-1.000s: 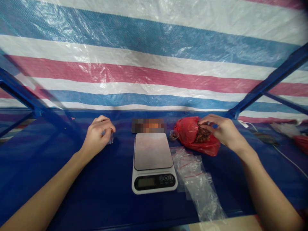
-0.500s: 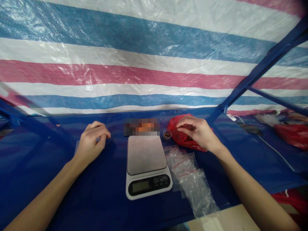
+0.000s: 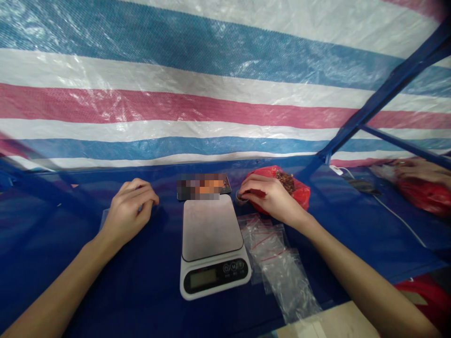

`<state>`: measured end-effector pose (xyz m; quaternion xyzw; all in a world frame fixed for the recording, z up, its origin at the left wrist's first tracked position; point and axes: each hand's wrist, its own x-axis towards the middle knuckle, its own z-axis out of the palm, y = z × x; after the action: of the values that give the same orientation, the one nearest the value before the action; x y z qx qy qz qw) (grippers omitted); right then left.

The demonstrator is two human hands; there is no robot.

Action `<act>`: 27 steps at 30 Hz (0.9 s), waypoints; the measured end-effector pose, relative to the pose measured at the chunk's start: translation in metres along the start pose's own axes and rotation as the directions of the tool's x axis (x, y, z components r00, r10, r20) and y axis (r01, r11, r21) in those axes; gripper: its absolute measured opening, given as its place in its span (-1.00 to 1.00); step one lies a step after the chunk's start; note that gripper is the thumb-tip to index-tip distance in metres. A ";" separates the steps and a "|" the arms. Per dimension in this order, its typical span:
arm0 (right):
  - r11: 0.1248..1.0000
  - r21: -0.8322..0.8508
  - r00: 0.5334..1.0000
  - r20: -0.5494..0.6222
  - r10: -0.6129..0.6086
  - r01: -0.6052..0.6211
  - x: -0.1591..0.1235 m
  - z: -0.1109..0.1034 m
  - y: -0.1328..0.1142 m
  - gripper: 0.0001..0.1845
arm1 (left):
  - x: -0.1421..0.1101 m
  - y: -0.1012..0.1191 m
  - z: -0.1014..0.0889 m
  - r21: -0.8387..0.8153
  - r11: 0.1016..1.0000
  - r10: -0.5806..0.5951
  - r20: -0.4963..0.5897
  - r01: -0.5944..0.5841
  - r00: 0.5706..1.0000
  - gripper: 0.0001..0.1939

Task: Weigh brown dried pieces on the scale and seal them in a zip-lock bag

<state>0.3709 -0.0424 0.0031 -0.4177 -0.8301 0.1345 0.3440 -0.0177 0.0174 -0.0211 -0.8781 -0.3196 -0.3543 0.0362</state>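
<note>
My left hand point(image 3: 131, 206) rests on the blue tabletop with its fingers curled in; whatever they hold, if anything, is hidden. Part of a clear plastic bag point(image 3: 104, 218) shows beside its wrist. My right hand point(image 3: 269, 193) is closed, fingertips at the rim of a small clear cup point(image 3: 241, 200); I cannot tell what is between them. Behind that hand lies an open red plastic bag point(image 3: 302, 192) with brown dried bits point(image 3: 285, 182) in it. A white digital kitchen scale point(image 3: 213, 230) with a bare metal plate stands between my hands.
Several clear zip bags point(image 3: 282, 263) lie right of the scale, reaching the table's front edge. Behind the scale is a phone-like slab point(image 3: 225, 185), mostly blurred out. Farther right, a white cable point(image 3: 401, 220) runs near another red bag point(image 3: 426, 192) and a person's hand point(image 3: 423, 171).
My right hand has moved left from above the red bag to the small cup, uncovering the brown bits. The left hand keeps its place and pose. The view has shifted slightly.
</note>
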 end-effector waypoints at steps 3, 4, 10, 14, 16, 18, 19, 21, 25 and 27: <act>1.000 0.010 0.999 0.043 0.004 -0.005 0.000 0.006 -0.001 -0.84 | 0.000 0.001 0.000 -0.007 1.000 0.000 -0.004 0.000 1.000 -0.70; 1.000 0.007 0.999 0.050 0.003 -0.003 0.000 0.007 0.000 -0.82 | 0.001 0.001 0.000 -0.010 1.000 -0.003 -0.003 0.003 1.000 -0.71; 0.998 0.015 0.998 0.037 -0.054 0.053 -0.002 0.013 0.002 -0.80 | 0.000 0.002 -0.001 -0.028 1.000 -0.012 -0.018 0.011 1.000 -0.70; 0.996 0.023 0.996 -0.009 -0.084 0.084 -0.002 0.017 0.000 -0.82 | -0.001 0.002 -0.001 -0.045 0.999 -0.029 -0.027 0.028 0.999 -0.71; 0.996 0.028 0.996 -0.030 -0.079 0.080 -0.003 0.020 0.000 -0.84 | -0.001 0.002 -0.001 -0.047 0.998 -0.035 -0.021 0.033 0.999 -0.72; 0.997 0.028 0.996 -0.047 -0.072 0.074 -0.003 0.022 0.000 -0.86 | -0.001 0.002 -0.001 -0.047 0.998 -0.034 -0.020 0.033 0.999 -0.72; 0.997 0.025 0.996 -0.053 -0.070 0.071 -0.003 0.022 0.001 -0.86 | -0.001 0.002 -0.001 -0.045 0.998 -0.033 -0.019 0.032 0.999 -0.72; 0.997 0.019 0.996 -0.060 -0.069 0.071 -0.003 0.022 0.002 -0.87 | -0.001 0.002 -0.001 -0.040 0.999 -0.034 -0.017 0.033 0.999 -0.71; 0.996 0.005 0.994 -0.062 -0.086 0.086 -0.004 0.023 0.004 -0.88 | -0.001 0.002 -0.001 -0.030 0.999 -0.041 -0.007 0.041 0.999 -0.69; 0.996 -0.002 0.994 -0.061 -0.093 0.093 -0.004 0.024 0.002 -0.89 | -0.001 0.002 -0.001 -0.029 0.999 -0.045 -0.003 0.045 0.999 -0.69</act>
<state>0.3572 -0.0426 -0.0166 -0.3825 -0.8376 0.1060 0.3753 -0.0177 0.0151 -0.0207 -0.8704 -0.3342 -0.3613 0.0163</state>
